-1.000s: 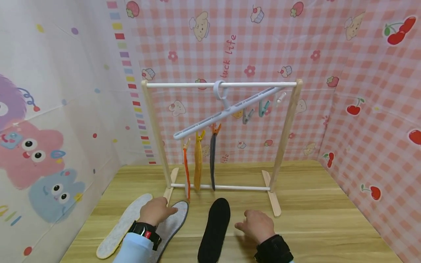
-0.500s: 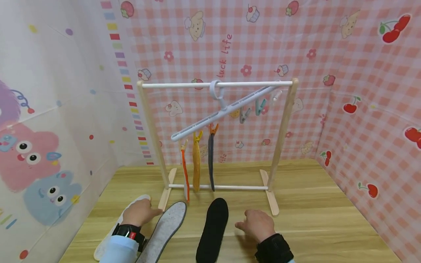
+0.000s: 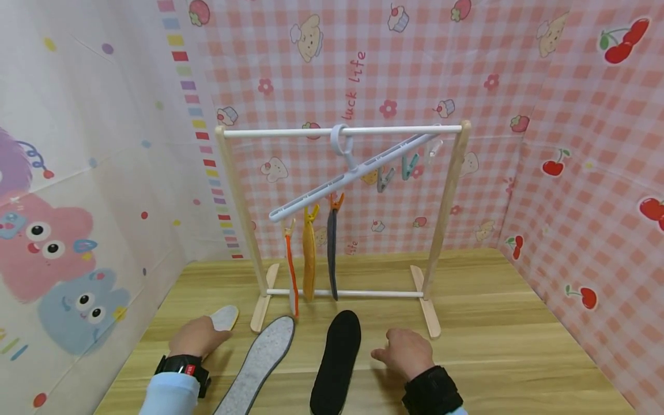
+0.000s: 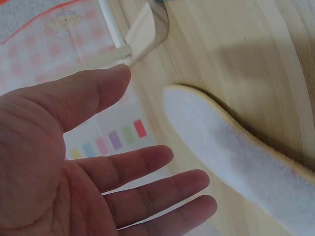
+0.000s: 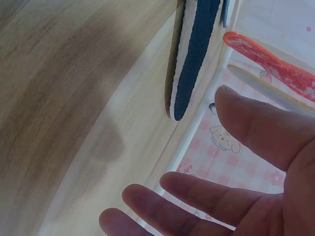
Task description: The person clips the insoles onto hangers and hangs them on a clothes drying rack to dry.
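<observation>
My left hand (image 3: 194, 338) hovers over a pale insole with a yellow edge (image 3: 225, 318), hiding most of it in the head view. The left wrist view shows that hand's fingers spread and relaxed, apart from the pale insole (image 4: 216, 140). To its right lie a grey felt insole with a dark rim (image 3: 267, 351) and a black insole (image 3: 337, 357). Beside the black one, my right hand (image 3: 408, 353) holds nothing. Its thumb and fingers are extended in the right wrist view, away from the dark insole (image 5: 194, 64).
A wooden rack (image 3: 446, 213) with white bars carries a tilted pale hanger (image 3: 358, 173). From its low left end hang an orange-edged insole (image 3: 291, 274), a yellow insole (image 3: 309, 265) and a dark grey insole (image 3: 332, 253), each clipped. Grey (image 3: 385, 180), teal (image 3: 410, 167) and white clips (image 3: 434, 151) hang at right.
My left hand has moved left, from over the grey insole to over the pale one. The right hand stays in place. The head view has shifted slightly.
</observation>
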Demonstrator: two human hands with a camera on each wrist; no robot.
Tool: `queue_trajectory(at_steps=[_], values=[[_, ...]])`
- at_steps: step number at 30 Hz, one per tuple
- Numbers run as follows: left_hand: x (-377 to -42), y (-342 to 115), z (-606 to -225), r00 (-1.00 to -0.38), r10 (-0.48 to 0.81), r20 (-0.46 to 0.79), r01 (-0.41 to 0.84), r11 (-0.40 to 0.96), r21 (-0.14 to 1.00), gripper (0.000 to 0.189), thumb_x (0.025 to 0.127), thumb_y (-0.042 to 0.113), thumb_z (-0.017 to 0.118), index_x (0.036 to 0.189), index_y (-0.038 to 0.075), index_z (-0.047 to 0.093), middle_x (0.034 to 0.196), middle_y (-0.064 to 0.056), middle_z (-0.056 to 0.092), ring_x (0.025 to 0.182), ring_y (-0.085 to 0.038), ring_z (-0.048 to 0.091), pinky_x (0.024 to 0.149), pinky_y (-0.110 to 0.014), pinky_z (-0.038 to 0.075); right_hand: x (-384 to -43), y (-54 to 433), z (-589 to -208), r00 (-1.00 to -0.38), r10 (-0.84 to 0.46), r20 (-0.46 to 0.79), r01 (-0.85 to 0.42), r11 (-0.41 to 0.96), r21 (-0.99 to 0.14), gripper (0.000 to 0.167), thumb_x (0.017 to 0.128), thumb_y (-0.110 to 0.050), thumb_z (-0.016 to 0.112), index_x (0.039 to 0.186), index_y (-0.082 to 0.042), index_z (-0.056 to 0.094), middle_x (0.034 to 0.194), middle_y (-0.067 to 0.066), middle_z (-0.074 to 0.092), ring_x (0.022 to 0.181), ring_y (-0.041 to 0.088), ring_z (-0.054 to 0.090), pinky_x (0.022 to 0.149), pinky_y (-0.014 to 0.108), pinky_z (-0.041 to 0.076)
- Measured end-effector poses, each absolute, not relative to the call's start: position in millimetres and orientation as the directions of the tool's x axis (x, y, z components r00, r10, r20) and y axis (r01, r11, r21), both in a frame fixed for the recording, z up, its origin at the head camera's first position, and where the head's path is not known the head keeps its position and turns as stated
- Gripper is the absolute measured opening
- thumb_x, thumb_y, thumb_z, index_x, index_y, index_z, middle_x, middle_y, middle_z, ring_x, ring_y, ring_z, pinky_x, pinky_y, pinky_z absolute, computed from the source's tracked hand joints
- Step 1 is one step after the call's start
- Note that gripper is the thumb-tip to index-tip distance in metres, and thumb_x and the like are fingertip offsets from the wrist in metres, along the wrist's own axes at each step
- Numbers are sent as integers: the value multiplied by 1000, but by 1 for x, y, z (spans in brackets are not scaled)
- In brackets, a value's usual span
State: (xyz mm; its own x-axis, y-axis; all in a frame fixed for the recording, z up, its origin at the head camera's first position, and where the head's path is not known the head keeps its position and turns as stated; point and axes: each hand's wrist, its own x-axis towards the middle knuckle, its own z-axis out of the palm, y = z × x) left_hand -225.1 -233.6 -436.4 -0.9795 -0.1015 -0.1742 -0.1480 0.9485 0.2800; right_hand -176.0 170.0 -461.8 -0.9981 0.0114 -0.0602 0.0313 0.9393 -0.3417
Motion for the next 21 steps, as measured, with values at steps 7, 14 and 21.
queue_trajectory(at_steps=[7, 14, 21], values=[[-234, -245, -440, -969, -133, -207, -185, 948, 258, 47, 89, 40, 69, 92, -7, 67, 73, -8, 54, 68, -25, 52, 58, -36, 41, -177, 171, -464, -997, 20, -70, 42, 938, -343, 37, 78, -41, 81, 86, -8, 69, 75, 3, 62, 69, 23, 58, 59, 41, 47], [-239, -261, -445, -962, -129, -239, -191, 948, 255, 46, 88, 37, 70, 98, -7, 66, 85, -16, 61, 75, -29, 55, 67, -46, 47, -178, 171, -463, -995, 21, -97, 53, 938, -342, 37, 79, -42, 81, 87, -7, 69, 74, 3, 60, 67, 21, 55, 59, 39, 46], [-242, -272, -451, -951, -145, -272, -212, 947, 239, 47, 86, 36, 72, 103, -8, 66, 98, -26, 64, 83, -33, 58, 75, -54, 49, -176, 171, -464, -996, 21, -85, 49, 936, -348, 36, 78, -40, 81, 84, -8, 67, 73, 2, 59, 66, 20, 54, 58, 39, 45]])
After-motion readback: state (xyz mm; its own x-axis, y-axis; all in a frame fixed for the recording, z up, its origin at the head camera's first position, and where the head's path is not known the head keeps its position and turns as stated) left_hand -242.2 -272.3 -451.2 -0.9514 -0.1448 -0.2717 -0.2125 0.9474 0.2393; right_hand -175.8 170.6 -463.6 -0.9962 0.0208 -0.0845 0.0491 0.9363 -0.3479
